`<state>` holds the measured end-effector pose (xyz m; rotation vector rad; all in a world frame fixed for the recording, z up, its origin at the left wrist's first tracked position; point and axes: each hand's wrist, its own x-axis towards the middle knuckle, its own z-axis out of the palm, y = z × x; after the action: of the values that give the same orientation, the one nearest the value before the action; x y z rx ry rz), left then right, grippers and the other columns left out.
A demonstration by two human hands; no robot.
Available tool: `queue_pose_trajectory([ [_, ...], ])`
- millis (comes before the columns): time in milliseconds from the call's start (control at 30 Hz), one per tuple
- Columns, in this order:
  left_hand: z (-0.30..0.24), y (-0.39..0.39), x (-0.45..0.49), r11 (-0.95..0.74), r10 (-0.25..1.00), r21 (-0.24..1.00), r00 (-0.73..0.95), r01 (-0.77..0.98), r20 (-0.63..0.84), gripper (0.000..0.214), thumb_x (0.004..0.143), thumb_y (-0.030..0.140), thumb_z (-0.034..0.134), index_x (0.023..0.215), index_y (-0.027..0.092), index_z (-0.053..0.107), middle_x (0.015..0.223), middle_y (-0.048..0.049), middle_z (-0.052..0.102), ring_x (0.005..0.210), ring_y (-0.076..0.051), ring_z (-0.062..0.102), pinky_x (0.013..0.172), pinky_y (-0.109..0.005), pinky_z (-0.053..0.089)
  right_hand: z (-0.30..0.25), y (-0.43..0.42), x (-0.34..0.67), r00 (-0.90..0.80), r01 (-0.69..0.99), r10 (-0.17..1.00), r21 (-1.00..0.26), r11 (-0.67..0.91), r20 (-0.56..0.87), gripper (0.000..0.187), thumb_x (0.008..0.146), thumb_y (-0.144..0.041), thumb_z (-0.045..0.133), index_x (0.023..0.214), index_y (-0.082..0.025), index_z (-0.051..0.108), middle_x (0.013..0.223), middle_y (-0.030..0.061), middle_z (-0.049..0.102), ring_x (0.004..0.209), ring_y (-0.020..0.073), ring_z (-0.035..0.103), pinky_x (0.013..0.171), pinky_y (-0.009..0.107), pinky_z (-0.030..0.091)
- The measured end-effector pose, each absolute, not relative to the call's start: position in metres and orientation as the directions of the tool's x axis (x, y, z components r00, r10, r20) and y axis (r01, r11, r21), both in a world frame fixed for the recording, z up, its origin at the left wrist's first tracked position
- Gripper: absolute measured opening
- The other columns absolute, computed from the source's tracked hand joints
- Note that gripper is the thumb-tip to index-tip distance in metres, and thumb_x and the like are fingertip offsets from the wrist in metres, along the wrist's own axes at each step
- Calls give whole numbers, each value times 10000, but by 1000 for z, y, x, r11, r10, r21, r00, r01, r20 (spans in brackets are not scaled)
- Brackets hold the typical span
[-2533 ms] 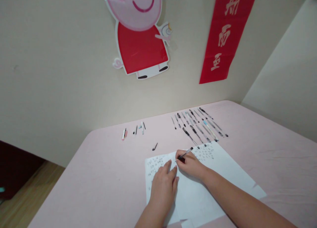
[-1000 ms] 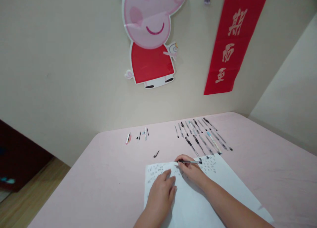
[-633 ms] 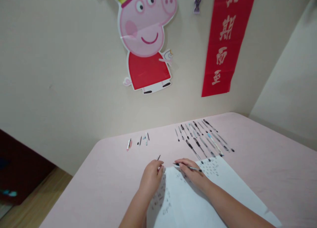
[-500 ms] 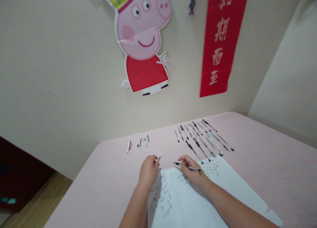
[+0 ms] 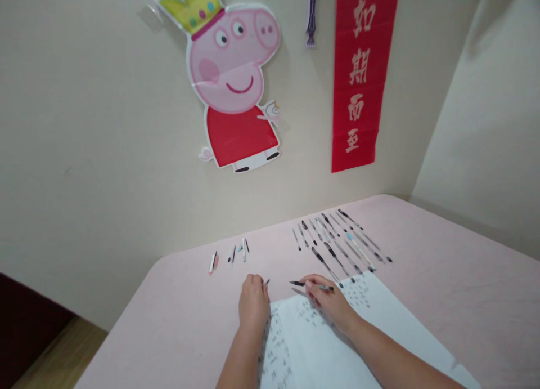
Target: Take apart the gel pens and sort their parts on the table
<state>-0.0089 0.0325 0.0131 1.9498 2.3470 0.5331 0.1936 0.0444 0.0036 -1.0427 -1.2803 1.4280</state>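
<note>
My right hand (image 5: 327, 298) is closed round a slim pen (image 5: 323, 286) with a dark front end, its tip pointing left just above the far edge of a white paper sheet (image 5: 324, 349). To the left, my left hand (image 5: 254, 302) has its fingers pinched together beside the paper's upper left corner. A thin dark-tipped piece (image 5: 266, 282) pokes out from those fingers; the rest of it is hidden, so its kind is unclear. Small dark marks, like handwriting, run down the sheet's left side and along its top. The two hands are apart.
Several pens (image 5: 333, 259) lie in two slanting rows beyond the paper. A smaller group of pen parts (image 5: 243, 250) and a white-and-pink stick (image 5: 212, 263) lie back left. The pink tabletop (image 5: 181, 321) meets a wall with a pig cutout (image 5: 240, 135) and red banner (image 5: 358, 96).
The camera view has tilted up and shifted slightly right. My left hand has turned so its back shows more, hiding more of its piece. The right hand keeps its pen in much the same place.
</note>
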Motion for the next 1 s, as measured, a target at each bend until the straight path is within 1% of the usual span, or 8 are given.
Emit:
queue_pose_trajectory([
  [133,6,35,-15,21,960,408,-131,913,245,92,830,128,464,823,177,542,903,-74,572,885,-210,533,788,-308,409,3,45,194,-235,-175,972,-982,-76,-34,471,710,-565,634,919,-147,700,666,31,611,525,110,474,466,227,333],
  [200,3,35,-15,-58,961,478,-80,876,263,78,823,144,475,838,184,540,883,-65,583,873,-212,536,776,-316,415,6,45,194,-224,-192,974,-978,-86,-42,466,695,-550,656,933,-151,687,677,29,626,520,107,480,459,223,338],
  [300,0,36,-13,-159,959,565,-9,809,283,73,808,173,496,851,189,553,867,-58,598,856,-211,540,766,-324,417,10,44,193,-189,-210,981,-973,-92,-52,405,677,-519,683,877,-168,650,694,21,646,496,98,479,442,216,339],
  [367,-1,35,-11,-192,959,626,9,756,282,78,791,176,505,841,192,563,855,-50,604,834,-202,546,753,-316,419,10,44,194,-175,-208,983,-973,-98,-62,371,676,-504,691,836,-176,626,684,15,652,473,91,467,434,212,337],
  [500,-3,36,-8,-185,969,742,-7,644,247,123,769,158,484,840,196,577,827,-30,607,760,-174,550,703,-290,426,8,46,195,-171,-204,984,-976,-82,-47,344,683,-489,702,802,-176,623,618,-5,625,461,86,452,443,213,354],
  [600,-4,36,-9,-186,968,772,-20,608,249,145,750,145,487,848,196,582,819,-21,602,740,-165,548,688,-283,428,8,46,195,-173,-192,984,-979,-67,-34,351,670,-493,715,779,-169,635,598,-9,613,463,82,447,451,212,361],
  [733,-4,36,-9,-205,965,770,-8,604,263,145,742,139,498,845,198,582,818,-15,591,727,-158,544,683,-277,430,10,45,195,-173,-168,983,-982,-83,-54,371,644,-506,725,765,-165,642,594,-3,621,457,79,446,435,203,341],
  [1000,3,34,-6,-267,957,760,69,593,283,173,718,121,513,857,199,581,845,-24,594,770,-163,555,693,-272,435,15,42,193,-217,-155,973,-981,-113,-78,352,617,-468,738,780,-163,672,623,12,648,477,88,475,442,203,357],
])
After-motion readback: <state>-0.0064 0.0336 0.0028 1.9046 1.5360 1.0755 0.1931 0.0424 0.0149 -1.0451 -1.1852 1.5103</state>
